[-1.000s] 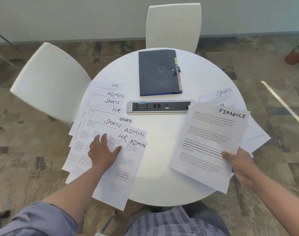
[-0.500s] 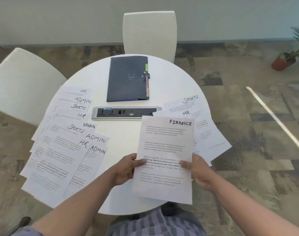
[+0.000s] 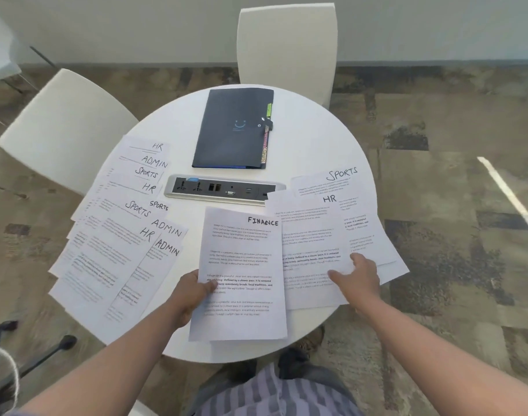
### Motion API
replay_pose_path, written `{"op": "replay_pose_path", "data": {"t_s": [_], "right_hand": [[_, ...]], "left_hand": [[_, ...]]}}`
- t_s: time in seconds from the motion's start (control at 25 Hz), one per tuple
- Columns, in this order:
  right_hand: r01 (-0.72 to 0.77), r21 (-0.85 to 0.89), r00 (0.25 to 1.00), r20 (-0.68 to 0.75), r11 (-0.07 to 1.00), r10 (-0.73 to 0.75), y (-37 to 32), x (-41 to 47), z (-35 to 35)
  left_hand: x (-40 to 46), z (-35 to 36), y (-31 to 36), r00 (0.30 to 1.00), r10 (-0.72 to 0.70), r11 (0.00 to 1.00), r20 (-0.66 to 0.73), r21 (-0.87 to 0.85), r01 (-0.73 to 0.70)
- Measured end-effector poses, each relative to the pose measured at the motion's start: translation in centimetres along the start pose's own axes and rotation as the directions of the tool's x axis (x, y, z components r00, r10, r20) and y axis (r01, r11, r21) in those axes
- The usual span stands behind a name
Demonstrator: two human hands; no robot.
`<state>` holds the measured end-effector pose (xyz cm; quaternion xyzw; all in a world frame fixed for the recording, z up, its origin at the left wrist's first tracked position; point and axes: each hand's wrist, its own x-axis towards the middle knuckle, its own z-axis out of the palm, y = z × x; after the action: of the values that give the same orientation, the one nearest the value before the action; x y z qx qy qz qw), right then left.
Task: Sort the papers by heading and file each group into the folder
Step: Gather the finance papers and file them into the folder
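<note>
My left hand [image 3: 193, 292] grips the left edge of the sheet headed FINANCE [image 3: 244, 265], thumb on top, at the table's front middle. My right hand [image 3: 357, 277] has left that sheet and reaches with relaxed fingers over the HR sheet [image 3: 311, 235] on the right pile, which also shows a SPORTS sheet [image 3: 332, 181]. A fanned spread of several papers [image 3: 118, 235] headed HR, ADMIN and SPORTS covers the table's left side. The dark closed folder [image 3: 234, 130] with coloured tabs lies at the back middle.
A round white table [image 3: 311, 130] carries a grey socket strip [image 3: 223, 190] across its middle. White chairs stand at the far side [image 3: 286, 49] and the left [image 3: 64, 127]. Some papers overhang the table's left and right edges. Patterned carpet surrounds it.
The FINANCE sheet passed from my right hand to both hands, and now only my left hand holds it. My right hand let go and moved right, onto the HR pile.
</note>
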<state>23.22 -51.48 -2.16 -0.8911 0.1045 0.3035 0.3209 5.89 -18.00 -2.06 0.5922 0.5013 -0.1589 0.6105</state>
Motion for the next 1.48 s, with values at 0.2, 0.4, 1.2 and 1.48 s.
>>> {"op": "replay_pose_path", "data": {"t_s": [0.2, 0.4, 1.2, 1.48], "right_hand": [[0.009, -0.353, 1.000, 0.013, 0.936, -0.004, 0.4, -0.4, 1.0], [-0.015, -0.195, 0.999, 0.036, 0.981, 0.022, 0.9, 0.3, 0.7], [0.026, 0.215, 0.926, 0.363, 0.976, -0.105, -0.4, -1.9, 5.4], [0.109, -0.031, 0.928, 0.361, 0.994, -0.091, -1.7, -2.8, 6.0]], "left_hand": [[-0.4, -0.7, -1.1, 0.996, -0.011, 0.998, -0.090, -0.059, 0.005], [-0.8, -2.0, -1.5, 0.992, -0.026, 0.994, -0.125, -0.105, 0.013], [-1.5, -5.8, 0.9, 1.000, -0.002, 0.931, 0.028, -0.364, 0.012], [-1.8, -6.0, 0.0, 0.998, -0.027, 0.931, 0.056, -0.362, 0.045]]}}
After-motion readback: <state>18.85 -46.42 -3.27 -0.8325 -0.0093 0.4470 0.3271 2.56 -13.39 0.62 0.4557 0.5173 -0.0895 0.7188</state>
